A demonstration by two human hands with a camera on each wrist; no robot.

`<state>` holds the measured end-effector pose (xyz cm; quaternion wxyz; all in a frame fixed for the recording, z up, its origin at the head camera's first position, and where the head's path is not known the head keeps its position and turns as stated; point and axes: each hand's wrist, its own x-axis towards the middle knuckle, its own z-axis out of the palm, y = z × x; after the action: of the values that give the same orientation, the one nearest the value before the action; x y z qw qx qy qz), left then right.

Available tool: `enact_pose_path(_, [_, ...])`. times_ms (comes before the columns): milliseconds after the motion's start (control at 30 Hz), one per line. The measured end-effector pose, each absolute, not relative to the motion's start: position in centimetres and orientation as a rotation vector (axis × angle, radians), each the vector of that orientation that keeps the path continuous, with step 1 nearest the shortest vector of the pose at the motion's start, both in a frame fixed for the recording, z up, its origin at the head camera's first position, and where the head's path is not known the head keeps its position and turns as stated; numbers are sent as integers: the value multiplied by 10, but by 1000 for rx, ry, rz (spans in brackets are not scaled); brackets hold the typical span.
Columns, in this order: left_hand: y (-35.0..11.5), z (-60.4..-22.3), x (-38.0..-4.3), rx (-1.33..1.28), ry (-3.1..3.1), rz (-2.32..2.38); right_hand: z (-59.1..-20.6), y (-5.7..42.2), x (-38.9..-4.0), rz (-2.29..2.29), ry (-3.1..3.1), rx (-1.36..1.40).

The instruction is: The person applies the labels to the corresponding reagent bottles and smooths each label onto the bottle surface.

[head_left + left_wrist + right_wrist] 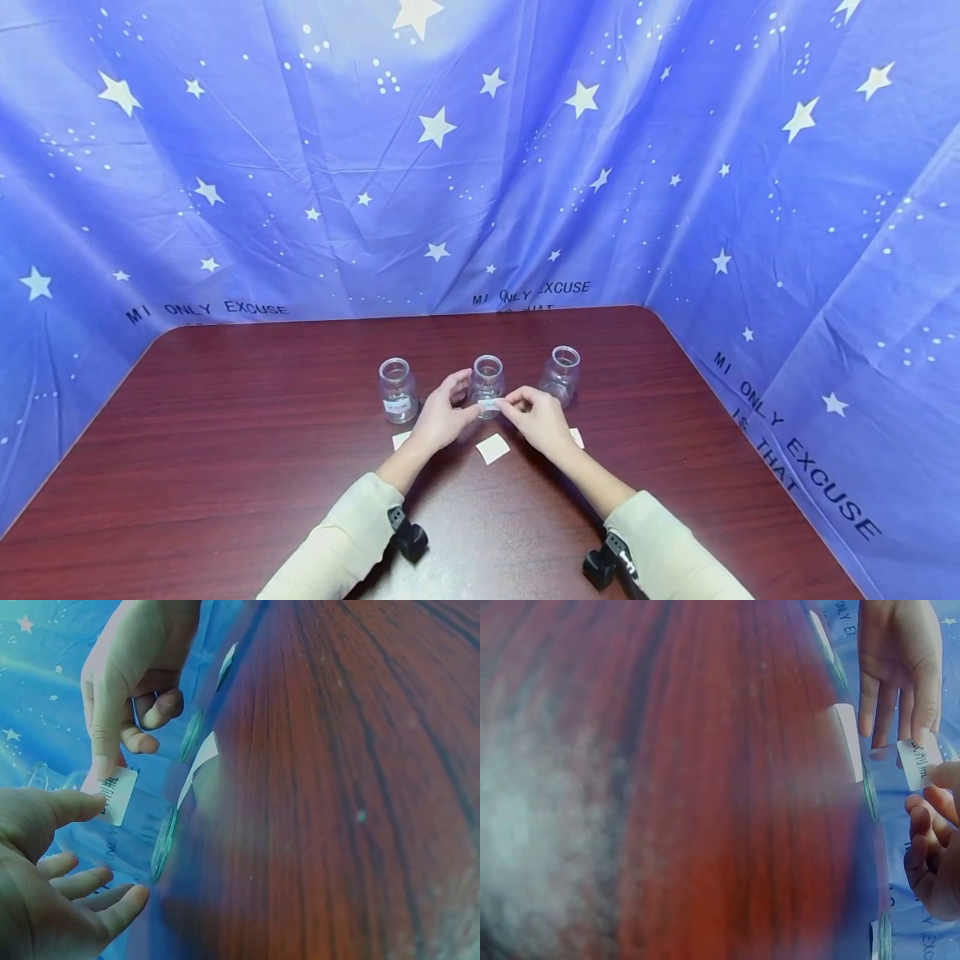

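Label (121, 793) is right up at the front of the middle jar (487, 383), stretched between the 2 hands. Its long axis runs side to side, so it goes across the jar, which stands upright. Can't tell if the back of it is actually touching glass.

Right hand (542, 422) has the label's right end in a pinch, thumb and index closed on it, the other fingers loosely bent and not holding anything. Left hand (440, 415) is looser: thumb tip touches the label's left end, the other 4 fingers are stretched out and spread along the jar's left side. Can't tell if they touch the jar. Neither hand is really nearer, since there's 1 at each end of the label, but the right has the firmer hold.

Left jar (397, 385) already wears a sticker (397, 406) on its front. Right jar (567, 375) is partly behind the right hand, so no idea about its whole front. On the table (225, 467) there's a middle slip (492, 449) lying just in front of the middle jar, plus a left slip (401, 439) and a right slip (576, 437), each partly hidden by an arm.
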<state>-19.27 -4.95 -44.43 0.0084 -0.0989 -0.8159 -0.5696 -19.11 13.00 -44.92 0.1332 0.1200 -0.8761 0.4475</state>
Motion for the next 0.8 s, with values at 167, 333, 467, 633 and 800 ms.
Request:
enact_pose_path(167, [-50, -445, -194, -318, -2553, -1799, -449, 130, -190, 1304, -2540, 364])
enact_pose_path(333, [-52, -446, -194, -320, -2557, -1820, -449, 130, -190, 1310, -2542, 378])
enact_pose_path(467, [-53, -445, -194, -341, -2566, -1832, -449, 131, -190, 1370, -2568, 349])
enact_pose_path(633, [-53, -445, -194, -354, -2560, -1843, -447, 134, -189, 1451, -2583, 321])
enact_pose_path(800, [-51, -445, -195, -366, -2548, -1852, -447, 137, -191, 1480, -2585, 259])
